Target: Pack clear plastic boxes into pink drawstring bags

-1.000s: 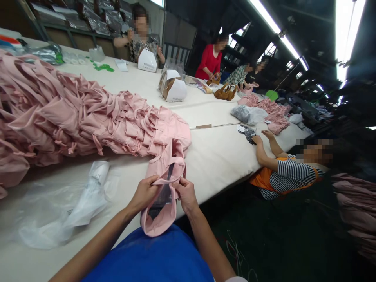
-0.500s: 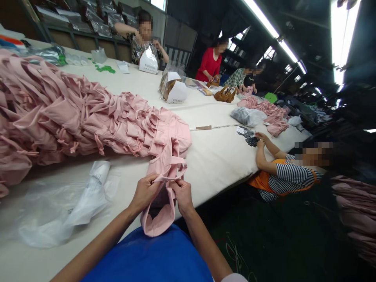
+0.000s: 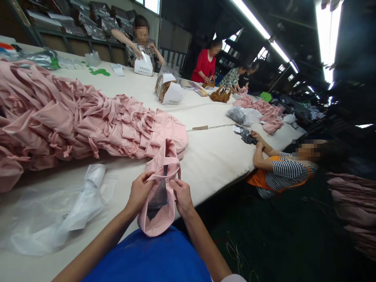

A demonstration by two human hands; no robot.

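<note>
On the white table, before a big pile of pink bags, one pink bag hangs over the near edge, its open mouth gripped on either side by the left hand and right hand.

garment packing workshop: long table, pink bag pile, seated workers.

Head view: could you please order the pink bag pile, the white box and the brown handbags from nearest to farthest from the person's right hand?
From the right hand, which grips the pink pouch:
1. Pink bag pile, just beyond, to the left.
2. White box, mid-table, ahead.
3. Brown handbags, farther, ahead-right.
</note>
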